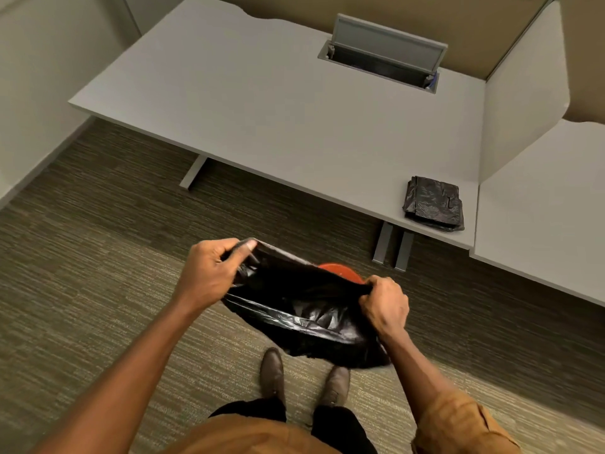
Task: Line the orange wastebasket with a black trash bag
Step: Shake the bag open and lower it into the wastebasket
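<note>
Both the left hand (209,273) and right hand (384,306) pinch the crinkled black plastic trash bag (301,309) taut, stretching its mouth above the mostly hidden round orange wastebasket (340,271) just beyond, on the carpet

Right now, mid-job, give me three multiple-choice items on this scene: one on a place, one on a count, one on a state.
1. Where does the folded stack of black plastic bags lie?
A. on the carpet
B. on the grey desk's near right corner
C. inside the cable hatch

2. How many hands grip the open black plastic trash bag?
A. none
B. one
C. two

3. How much of the round orange wastebasket shows?
A. only a bit of rim
B. all of it
C. nothing

Answers:
1 B, it rests on the grey desk near its edge.
2 C, left hand and right hand each pinch an edge.
3 A, the bag hides the rest.
</note>
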A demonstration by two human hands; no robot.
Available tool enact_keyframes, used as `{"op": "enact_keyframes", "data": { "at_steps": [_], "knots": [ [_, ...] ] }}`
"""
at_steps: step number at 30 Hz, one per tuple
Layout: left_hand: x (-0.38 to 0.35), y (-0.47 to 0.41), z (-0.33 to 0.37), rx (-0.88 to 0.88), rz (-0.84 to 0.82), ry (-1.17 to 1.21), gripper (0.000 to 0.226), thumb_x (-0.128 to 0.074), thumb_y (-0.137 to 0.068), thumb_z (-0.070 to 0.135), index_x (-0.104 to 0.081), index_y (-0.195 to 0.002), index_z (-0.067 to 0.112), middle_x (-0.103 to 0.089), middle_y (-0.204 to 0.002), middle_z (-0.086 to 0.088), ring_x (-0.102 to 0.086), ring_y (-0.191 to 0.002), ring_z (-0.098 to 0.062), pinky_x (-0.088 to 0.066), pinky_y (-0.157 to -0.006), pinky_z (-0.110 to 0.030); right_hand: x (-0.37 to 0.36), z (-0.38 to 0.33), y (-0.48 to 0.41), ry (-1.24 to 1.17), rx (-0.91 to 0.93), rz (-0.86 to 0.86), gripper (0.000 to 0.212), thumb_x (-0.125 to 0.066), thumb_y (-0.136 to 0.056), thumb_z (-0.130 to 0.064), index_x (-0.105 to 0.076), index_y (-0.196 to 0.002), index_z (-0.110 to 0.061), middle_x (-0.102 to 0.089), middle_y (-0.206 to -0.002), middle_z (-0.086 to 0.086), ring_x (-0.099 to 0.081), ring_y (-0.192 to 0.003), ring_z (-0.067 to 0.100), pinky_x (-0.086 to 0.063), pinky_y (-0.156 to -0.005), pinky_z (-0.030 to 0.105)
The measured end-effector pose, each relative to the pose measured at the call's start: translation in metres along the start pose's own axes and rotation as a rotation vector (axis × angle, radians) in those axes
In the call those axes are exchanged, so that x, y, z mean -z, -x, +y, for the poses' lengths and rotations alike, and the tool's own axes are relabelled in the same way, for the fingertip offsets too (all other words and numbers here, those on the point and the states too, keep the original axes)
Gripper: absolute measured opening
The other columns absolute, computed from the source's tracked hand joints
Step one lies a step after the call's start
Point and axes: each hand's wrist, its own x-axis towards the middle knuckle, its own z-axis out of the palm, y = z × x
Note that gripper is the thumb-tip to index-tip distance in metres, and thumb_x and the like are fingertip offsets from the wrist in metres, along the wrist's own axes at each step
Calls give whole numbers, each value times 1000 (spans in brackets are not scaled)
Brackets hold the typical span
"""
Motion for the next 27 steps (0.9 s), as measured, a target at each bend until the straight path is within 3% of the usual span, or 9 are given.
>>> {"op": "enact_keyframes", "data": {
  "at_steps": [3,5,6,9,12,15,19,23,27],
  "knots": [
    [10,-5,-11,-17,30,-70,48,-71,-100,47,-67,-66,14,-56,-53,5,-48,-49,-11,-42,-49,-36,2,12,-12,-476,-474,-5,29,-66,-94,-14,-80,-118,-21,-77,-122,17,-72,-112,40,-57,-87,38],
    [11,-2,-17,-53,-12,-144,44,-76,-94,55,-72,-69,20,-64,-56,1,-55,-50,-12,-48,-49,-42,4,16,-21,-723,-700,11,26,-68,-95,-9,-75,-120,-6,-75,-122,21,-71,-98,39,-61,-64,34],
    [12,-2,-21,-62,-42,-203,48,-78,-87,65,-71,-69,22,-65,-57,2,-57,-50,-12,-49,-48,-40,6,17,-24,-799,-749,22,28,-70,-94,-8,-72,-120,0,-73,-121,24,-71,-97,39,-64,-61,38],
    [7,-4,-32,4,-195,-573,71,-76,-66,91,-63,-79,23,-63,-62,6,-60,-57,-14,-39,-53,-28,4,21,-33,-957,-762,23,40,-70,-94,-4,-66,-131,9,-70,-131,28,-73,-113,45,-64,-91,58],
    [-8,-6,-43,92,-237,-812,56,-75,-80,79,-63,-85,25,-62,-69,10,-66,-68,-18,-38,-56,-27,2,19,-34,-1052,-650,-69,22,-67,-94,-3,-73,-111,9,-76,-113,25,-76,-100,40,-64,-88,50],
    [-24,-7,-58,313,-36,-620,47,-70,-97,62,-67,-78,19,-66,-66,-2,-65,-63,-25,-39,-54,-28,0,19,-32,-934,-485,-144,14,-68,-92,-7,-76,-84,1,-78,-94,24,-74,-82,34,-56,-70,43],
    [-33,-14,-84,659,165,-174,52,-56,-112,46,-61,-70,14,-57,-64,-4,-48,-56,-21,-32,-56,-31,0,23,-31,-767,-374,-85,14,-72,-88,-15,-76,-75,-13,-80,-83,13,-72,-76,27,-57,-71,44],
    [-40,-14,-98,787,326,117,47,-53,-113,43,-57,-77,13,-52,-67,-3,-44,-57,-17,-32,-53,-32,1,22,-29,-604,-352,-39,8,-73,-78,-26,-78,-77,-20,-80,-83,0,-75,-85,25,-59,-76,38],
    [-44,-19,-100,1008,477,783,27,-62,-110,36,-66,-103,11,-72,-98,-11,-71,-85,-29,-60,-83,-52,-7,25,-17,-371,-391,60,10,-72,-78,-33,-78,-84,-28,-78,-95,5,-75,-96,34,-56,-83,38]
  ]
}}
